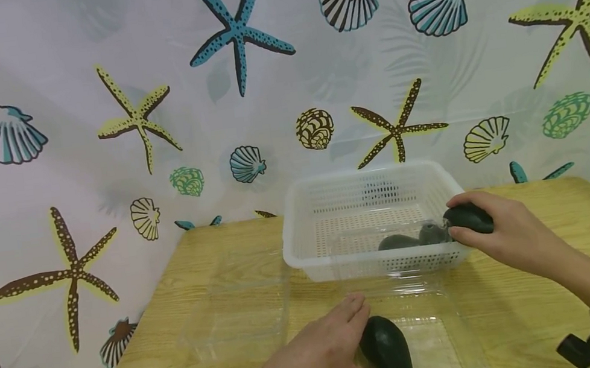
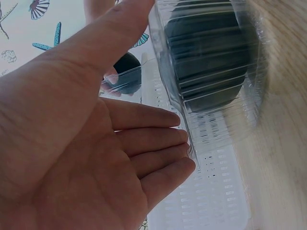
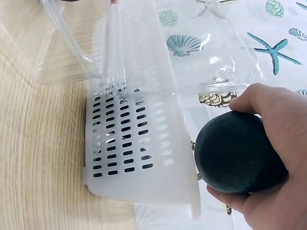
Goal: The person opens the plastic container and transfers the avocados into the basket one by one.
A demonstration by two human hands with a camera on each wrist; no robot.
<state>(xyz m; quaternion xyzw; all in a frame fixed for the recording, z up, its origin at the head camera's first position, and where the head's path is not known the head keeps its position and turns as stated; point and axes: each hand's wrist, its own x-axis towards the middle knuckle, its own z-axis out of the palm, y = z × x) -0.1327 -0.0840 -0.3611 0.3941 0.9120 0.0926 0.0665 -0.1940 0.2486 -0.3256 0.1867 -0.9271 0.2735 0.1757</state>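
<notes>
My right hand [image 1: 508, 229] grips a dark green avocado [image 1: 471, 218] above the right front corner of the white basket; in the right wrist view this avocado [image 3: 240, 153] sits between thumb and fingers. My left hand [image 1: 317, 354] rests against the left side of a clear plastic clamshell container [image 1: 447, 343]. In the left wrist view, its fingers [image 2: 158, 158] are straight and touch the container's rim. Another avocado [image 1: 387, 349] lies inside the container at the left, partly behind my left hand. The container's lid [image 1: 353, 244] stands raised against the basket front.
The white perforated basket [image 1: 295, 232] stands at the back of the wooden table [image 1: 530, 284], with a few avocados [image 1: 400, 241] seen through the lid. A second clear container [image 1: 238, 312] lies at the left. A curtain printed with starfish and shells [image 1: 286, 106] hangs behind.
</notes>
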